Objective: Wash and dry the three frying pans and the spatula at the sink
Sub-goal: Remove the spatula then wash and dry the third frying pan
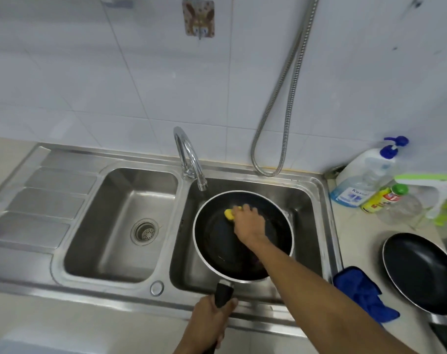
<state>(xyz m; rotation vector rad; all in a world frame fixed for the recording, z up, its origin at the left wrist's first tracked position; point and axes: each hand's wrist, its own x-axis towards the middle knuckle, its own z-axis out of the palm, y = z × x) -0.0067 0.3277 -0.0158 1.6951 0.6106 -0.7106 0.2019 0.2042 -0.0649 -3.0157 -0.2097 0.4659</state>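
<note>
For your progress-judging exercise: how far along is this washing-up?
Done: nothing provably; the second pan sits on the counter, state unclear. In hand: left hand grips the first pan by its handle over the sink; right hand scrubs it with the yellow sponge. Left: rinsing, drying with the blue cloth; third pan, spatula unseen.

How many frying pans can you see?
2. One pan is in the right basin of the sink, with the left hand gripping its handle. The other pan lies on the counter at right, near a blue cloth. A third may be hidden.
</note>
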